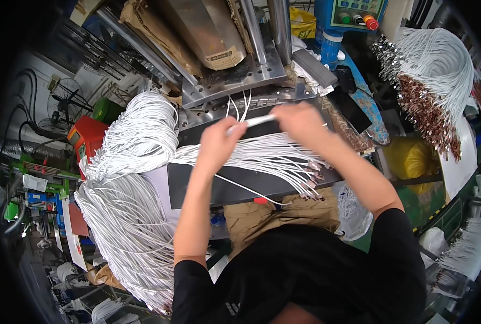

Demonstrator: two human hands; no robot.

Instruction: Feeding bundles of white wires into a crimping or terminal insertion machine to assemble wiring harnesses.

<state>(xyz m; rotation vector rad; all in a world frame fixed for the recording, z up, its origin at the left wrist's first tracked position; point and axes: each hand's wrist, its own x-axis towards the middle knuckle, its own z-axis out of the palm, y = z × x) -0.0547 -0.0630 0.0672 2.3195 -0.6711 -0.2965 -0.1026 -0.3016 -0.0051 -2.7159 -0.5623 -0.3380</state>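
Observation:
Above a black work surface [183,186], my left hand [219,141] and my right hand [301,123] are both closed on a short stretch of white cable [259,120]. It runs nearly level between them, and motion blurs it slightly, so I cannot tell how many strands it holds. Just beyond my left hand, a few white cables [239,103] come out from the metal press plate [235,86]. Beneath my hands a spread bundle of white cables [262,154] lies across the work surface, its copper-coloured ends fanned toward the right. One loose strand hangs nearer to me.
Large heaps of white cable [138,129] crowd the left side, one drooping over the edge [127,232]. Steel press columns [280,32] rise ahead. A blue control box [356,13] with coloured buttons stands at far right, and another cable bundle [440,70] hangs beyond it.

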